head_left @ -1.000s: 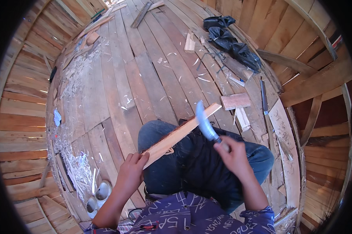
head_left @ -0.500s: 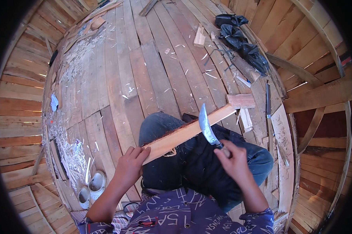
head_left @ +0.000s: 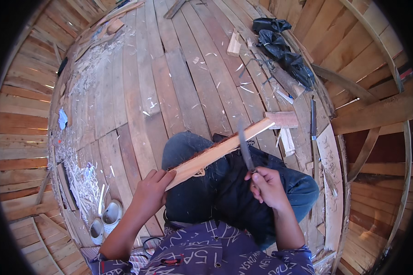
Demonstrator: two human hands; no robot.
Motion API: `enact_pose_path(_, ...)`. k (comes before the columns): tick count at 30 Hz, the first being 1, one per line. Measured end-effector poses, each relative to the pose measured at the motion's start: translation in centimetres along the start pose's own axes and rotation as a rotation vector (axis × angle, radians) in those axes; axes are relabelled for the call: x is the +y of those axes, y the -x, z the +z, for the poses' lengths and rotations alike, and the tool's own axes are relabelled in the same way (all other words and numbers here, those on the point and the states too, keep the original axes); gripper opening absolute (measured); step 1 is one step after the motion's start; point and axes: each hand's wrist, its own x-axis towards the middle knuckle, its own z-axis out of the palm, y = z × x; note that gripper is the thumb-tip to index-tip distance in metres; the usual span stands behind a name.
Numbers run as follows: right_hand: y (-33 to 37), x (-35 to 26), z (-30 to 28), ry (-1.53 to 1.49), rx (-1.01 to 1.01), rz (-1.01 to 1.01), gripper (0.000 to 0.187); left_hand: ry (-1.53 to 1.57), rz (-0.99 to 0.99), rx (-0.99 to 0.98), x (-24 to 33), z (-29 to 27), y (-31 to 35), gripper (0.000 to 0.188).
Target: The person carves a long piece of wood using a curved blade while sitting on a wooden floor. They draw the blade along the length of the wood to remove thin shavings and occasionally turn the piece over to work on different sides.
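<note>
A long wooden strip (head_left: 209, 158), pale on its face with dark bark along one edge, slants up to the right across my crossed legs. My left hand (head_left: 152, 188) is closed round its near end. In my right hand (head_left: 266, 185) I grip the handle of a curved knife (head_left: 246, 151). The blade points away from me and crosses in front of the strip; it is slightly blurred, so I cannot tell whether it touches the wood. The strip's far end reaches a short wood block (head_left: 282, 119) on the floor.
White shavings (head_left: 85, 178) lie heaped on the plank floor at left, beside a pair of light shoes (head_left: 111, 214). Black plastic bags (head_left: 291, 62) rest at the far right. A dark-handled tool (head_left: 313, 117) lies by the right wall; an offcut (head_left: 234, 44) is farther off.
My right hand has turned the knife, so its blade now shows narrower and more edge-on. The strip's far end has shifted slightly left and nearer; my left hand keeps its hold.
</note>
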Motion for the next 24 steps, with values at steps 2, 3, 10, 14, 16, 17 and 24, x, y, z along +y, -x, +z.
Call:
enact_pose_path(2, -0.3, 0.6, 0.2, 0.140, 0.226, -0.185, 0.022, 0.008, 0.008, 0.012, 0.0, -0.2, -0.1, 0.052)
enact_pose_path(3, -0.4, 0.5, 0.4, 0.290, 0.258, -0.254, 0.024, 0.000, 0.008, 0.015, 0.3, -0.2, -0.4, 0.052)
enact_pose_path(10, 1.1, -0.2, 3.0, 0.722, 0.282, -0.447, 0.025, 0.011, 0.017, 0.017, -0.3, 0.0, 0.1, 0.050)
enact_pose_path(14, 0.2, 0.3, 0.1, 0.097, -0.126, 0.043, 0.019, -0.018, 0.007, 0.006, 0.0, 0.1, -0.2, 0.050)
enact_pose_path(16, 0.3, 0.1, 0.2, 0.063, -0.120, 0.060, 0.016, -0.010, -0.010, -0.003, 0.0, 0.1, 0.1, 0.050)
enact_pose_path(17, 0.2, 0.3, 0.4, 0.121, 0.018, -0.056, 0.018, 0.002, -0.005, 0.003, 0.0, -0.1, -0.1, 0.050)
enact_pose_path(24, -0.2, 1.5, 3.8, 0.654, 0.358, -0.508, 0.025, 0.033, 0.006, -0.012, -0.2, -0.5, -0.6, 0.050)
